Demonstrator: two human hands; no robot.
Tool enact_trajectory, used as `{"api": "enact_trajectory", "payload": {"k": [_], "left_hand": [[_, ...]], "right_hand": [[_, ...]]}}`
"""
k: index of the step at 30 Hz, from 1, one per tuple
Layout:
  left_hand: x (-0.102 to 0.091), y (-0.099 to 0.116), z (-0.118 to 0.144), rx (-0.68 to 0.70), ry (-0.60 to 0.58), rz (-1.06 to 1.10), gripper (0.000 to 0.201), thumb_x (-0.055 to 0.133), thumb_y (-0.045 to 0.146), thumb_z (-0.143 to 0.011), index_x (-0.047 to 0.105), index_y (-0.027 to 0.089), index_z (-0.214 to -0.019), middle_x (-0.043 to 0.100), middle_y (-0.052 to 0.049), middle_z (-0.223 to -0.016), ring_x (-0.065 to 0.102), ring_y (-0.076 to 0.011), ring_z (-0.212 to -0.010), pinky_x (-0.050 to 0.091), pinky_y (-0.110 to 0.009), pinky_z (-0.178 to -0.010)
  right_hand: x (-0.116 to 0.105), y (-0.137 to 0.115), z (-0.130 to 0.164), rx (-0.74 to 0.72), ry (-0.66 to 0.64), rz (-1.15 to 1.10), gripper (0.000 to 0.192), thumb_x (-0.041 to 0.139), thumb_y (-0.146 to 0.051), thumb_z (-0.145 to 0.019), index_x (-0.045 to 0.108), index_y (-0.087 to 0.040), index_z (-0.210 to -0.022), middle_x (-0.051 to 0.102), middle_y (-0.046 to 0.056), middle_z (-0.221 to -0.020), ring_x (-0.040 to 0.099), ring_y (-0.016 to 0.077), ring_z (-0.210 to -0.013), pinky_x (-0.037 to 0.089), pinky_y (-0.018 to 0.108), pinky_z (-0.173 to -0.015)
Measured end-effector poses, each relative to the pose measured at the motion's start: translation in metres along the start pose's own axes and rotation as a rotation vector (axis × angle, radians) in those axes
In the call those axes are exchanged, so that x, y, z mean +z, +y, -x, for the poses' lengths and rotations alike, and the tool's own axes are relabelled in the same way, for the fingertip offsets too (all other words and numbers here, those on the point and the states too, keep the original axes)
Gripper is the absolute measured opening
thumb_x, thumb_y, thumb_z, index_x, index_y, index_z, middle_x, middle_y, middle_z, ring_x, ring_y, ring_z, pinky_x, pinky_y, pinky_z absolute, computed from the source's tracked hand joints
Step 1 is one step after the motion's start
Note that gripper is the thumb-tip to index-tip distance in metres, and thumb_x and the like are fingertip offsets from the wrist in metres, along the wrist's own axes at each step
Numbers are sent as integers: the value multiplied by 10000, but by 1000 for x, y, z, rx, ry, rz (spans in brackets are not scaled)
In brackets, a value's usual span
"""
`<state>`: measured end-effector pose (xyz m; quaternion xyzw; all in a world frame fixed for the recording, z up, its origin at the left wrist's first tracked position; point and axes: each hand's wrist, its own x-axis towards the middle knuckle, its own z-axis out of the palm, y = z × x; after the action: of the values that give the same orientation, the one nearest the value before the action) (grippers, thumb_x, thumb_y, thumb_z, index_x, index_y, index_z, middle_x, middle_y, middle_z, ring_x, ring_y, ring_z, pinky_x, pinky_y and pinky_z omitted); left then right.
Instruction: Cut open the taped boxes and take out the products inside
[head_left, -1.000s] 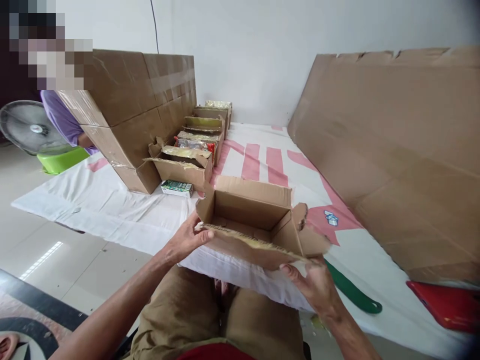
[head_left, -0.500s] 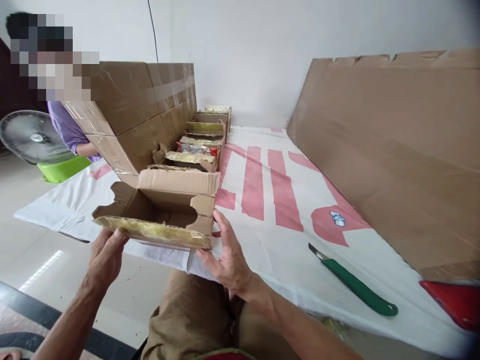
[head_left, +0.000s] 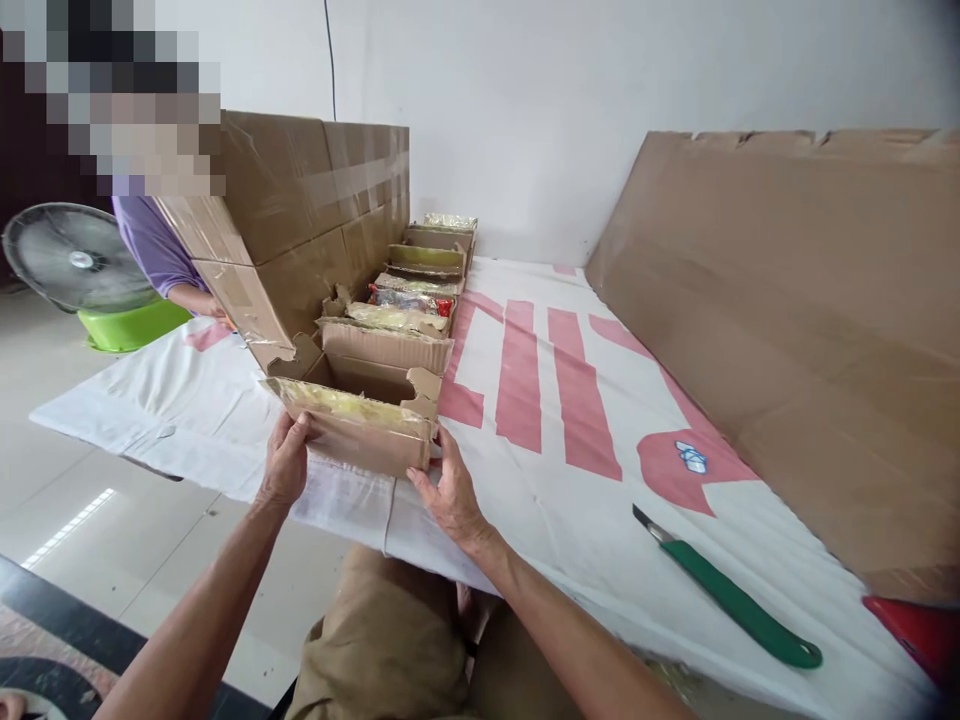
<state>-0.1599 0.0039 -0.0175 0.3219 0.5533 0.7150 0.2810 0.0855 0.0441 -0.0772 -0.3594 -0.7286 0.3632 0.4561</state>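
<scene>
An open-topped cardboard box (head_left: 367,440) sits at the near end of a row on the cloth-covered table. Its front flap edge carries yellowish tape, and the inside I can see is bare brown card. My left hand (head_left: 287,462) grips its front left side, thumb on the front face. At the right front corner, my right hand (head_left: 450,490) holds it between thumb and fingers. Directly behind stand several more open boxes (head_left: 427,258), one showing a red and silver packet (head_left: 412,300). A green-handled utility knife (head_left: 739,600) lies to the right, its blade out.
Taped cartons (head_left: 292,190) are stacked along the left of the row. A large cardboard sheet (head_left: 795,330) leans on the right, with a red object (head_left: 911,625) near its foot. Beyond the cartons are a person in a purple sleeve (head_left: 154,240) and a fan (head_left: 79,260).
Both hands have moved the box forward, away from me, up against the row. It was raised and tilted nearer the table's edge before; now its front face shows more.
</scene>
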Motion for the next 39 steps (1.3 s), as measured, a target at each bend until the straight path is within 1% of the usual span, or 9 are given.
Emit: {"api": "enact_trajectory", "payload": {"k": [3,7,11,14,19,26,31,34,39], "left_hand": [[-7,-6,14,-35,50,-127,535,768,622,-751,667,239,-1110,703,-87,-1202,599,-304,-1279,454,-403,-1137],[-14,-19,59,-89,110,-319,692,825,502,-748,582,229,-1336,577,-163,-1457,489,-378,-1434,352,-520,-1235],[-6,-36,91,-12,22,-522,946,810,502,-772,374,210,-1560,389,-215,-1630,417,-386,-1508,353,-518,-1245],[8,-48,88,9,-13,-561,1065,810,571,-750,299,194,-1605,318,-238,-1668,393,-399,-1525,353,-526,-1245],[24,-61,73,111,21,-548,1123,836,606,-675,334,169,-1579,438,-233,-1576,469,-391,-1463,406,-553,-1206],[28,-64,75,140,25,-599,993,840,542,-737,384,203,-1552,470,-198,-1537,502,-364,-1433,439,-538,-1198],[26,-63,75,67,123,-578,1154,851,565,-728,241,209,-1640,313,-247,-1651,452,-412,-1483,463,-576,-1170],[28,-63,74,66,123,-559,1207,874,551,-700,211,222,-1654,262,-251,-1682,429,-425,-1500,441,-594,-1185],[38,-60,70,107,81,-532,1130,860,510,-725,253,213,-1631,330,-236,-1645,443,-405,-1489,449,-584,-1190]], "right_hand": [[3,8,1,22,-15,-8,830,691,-226,-853,340,-193,-1605,487,196,-1589,498,329,-1465,474,555,-1187],[3,15,9,34,-11,20,794,691,-254,-873,365,-199,-1594,480,201,-1599,494,326,-1474,499,539,-1168],[2,15,13,4,-76,58,765,662,-251,-889,380,-148,-1593,453,237,-1620,460,346,-1504,481,562,-1184],[2,15,13,-11,-106,61,811,688,-246,-868,374,-154,-1610,470,228,-1620,477,348,-1495,451,570,-1211],[5,18,12,-31,-132,58,872,726,-225,-837,365,-168,-1629,485,204,-1625,464,335,-1516,391,559,-1264],[10,22,11,-29,-146,51,836,680,-176,-846,374,-101,-1620,433,238,-1651,411,331,-1553,357,549,-1293],[11,22,12,-25,-113,37,807,656,-137,-837,403,-99,-1603,453,239,-1634,434,337,-1536,372,551,-1286],[12,22,13,-16,-83,30,763,640,-133,-840,439,-100,-1575,472,237,-1618,452,334,-1521,379,553,-1281],[14,23,14,3,-61,22,721,632,-132,-836,474,-92,-1538,489,242,-1598,464,334,-1508,396,535,-1272]]}}
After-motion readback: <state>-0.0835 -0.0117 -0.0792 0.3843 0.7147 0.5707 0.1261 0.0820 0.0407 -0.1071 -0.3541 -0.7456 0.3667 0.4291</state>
